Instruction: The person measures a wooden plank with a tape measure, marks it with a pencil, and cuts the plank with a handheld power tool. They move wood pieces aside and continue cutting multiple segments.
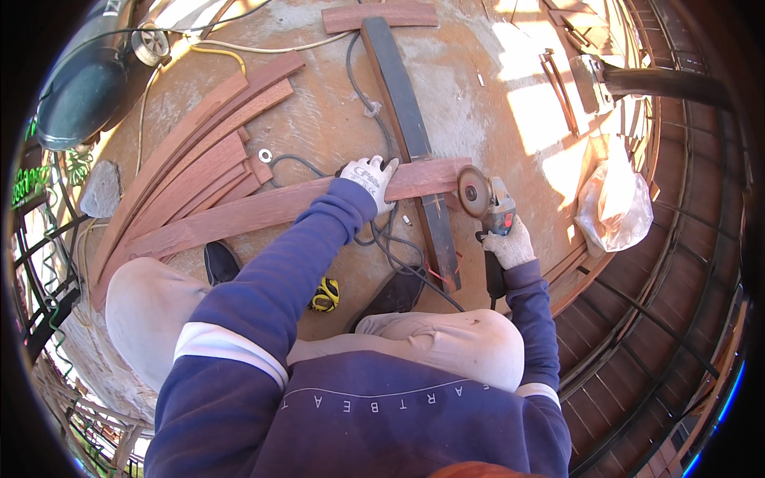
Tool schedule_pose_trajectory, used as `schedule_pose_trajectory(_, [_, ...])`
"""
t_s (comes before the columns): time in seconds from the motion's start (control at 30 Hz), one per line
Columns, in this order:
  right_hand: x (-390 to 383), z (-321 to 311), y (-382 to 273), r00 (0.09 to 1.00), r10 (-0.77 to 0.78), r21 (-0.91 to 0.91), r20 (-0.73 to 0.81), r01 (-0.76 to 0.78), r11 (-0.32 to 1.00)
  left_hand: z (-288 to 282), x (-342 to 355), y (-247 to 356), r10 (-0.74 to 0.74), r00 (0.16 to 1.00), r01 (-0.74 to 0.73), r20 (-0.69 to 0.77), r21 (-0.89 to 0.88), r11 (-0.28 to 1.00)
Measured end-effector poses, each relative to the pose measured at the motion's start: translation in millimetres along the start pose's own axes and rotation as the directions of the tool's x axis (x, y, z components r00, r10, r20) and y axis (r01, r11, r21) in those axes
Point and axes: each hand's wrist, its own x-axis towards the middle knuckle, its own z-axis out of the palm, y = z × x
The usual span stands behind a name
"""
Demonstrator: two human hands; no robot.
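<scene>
A long reddish wooden plank (275, 205) runs across in front of me, its right end resting over a dark metal beam (398, 92). My left hand (369, 178), in a white glove, grips this plank from above, just left of the beam. In my gloved right hand (511, 245) is an angle grinder (500, 209), with my fingers wrapped round its body. The grinder's round brown disc (473, 191) is close to the plank's right end; whether they touch, I cannot tell. Whether the disc is spinning is unclear.
Several curved wooden boards (195, 127) are fanned out at left. Dark cables (390, 239) loop below the plank, beside a yellow-black tape measure (325, 295). A dark green tank (84, 95) stands far left. At right are a clear plastic bag (617, 199) and a sledgehammer-like tool (594, 84).
</scene>
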Motion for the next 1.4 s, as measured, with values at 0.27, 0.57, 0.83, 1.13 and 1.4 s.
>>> schedule_pose_trajectory(0.27, [6.4, 1.5, -11.5, 1.000, -0.009, -0.077, -0.017, 0.008, 0.997, -0.2, 0.4, 0.5, 0.010, 1.000, -0.010, 0.003, 0.009, 1.000])
schedule_pose_trajectory(0.57, [15.3, 6.3, -36.6, 0.999, 0.035, -0.104, -0.025, -0.037, 0.994, -3.2, -2.2, -1.7, 0.029, 1.000, -0.029, 0.006, -0.005, 1.000])
schedule_pose_trajectory(0.83, [18.1, 12.2, -46.7, 0.998, 0.048, -0.209, -0.051, -0.057, 0.976, -3.0, -1.1, -2.0, 0.052, 0.999, -0.052, 0.011, -0.007, 0.999])
schedule_pose_trajectory(1.13, [-8.7, 5.1, 1.0, 0.995, 0.064, 0.142, -0.070, -0.054, 0.988, -2.2, -2.6, -6.7, 0.046, 0.999, -0.045, 0.019, -0.027, 0.999])
schedule_pose_trajectory(1.4, [-19.7, 2.2, 16.1, 0.979, 0.135, 0.405, -0.154, -0.062, 0.912, -108.4, -10.2, -57.1, -0.115, 0.993, 0.116, 0.023, -0.008, 0.993])
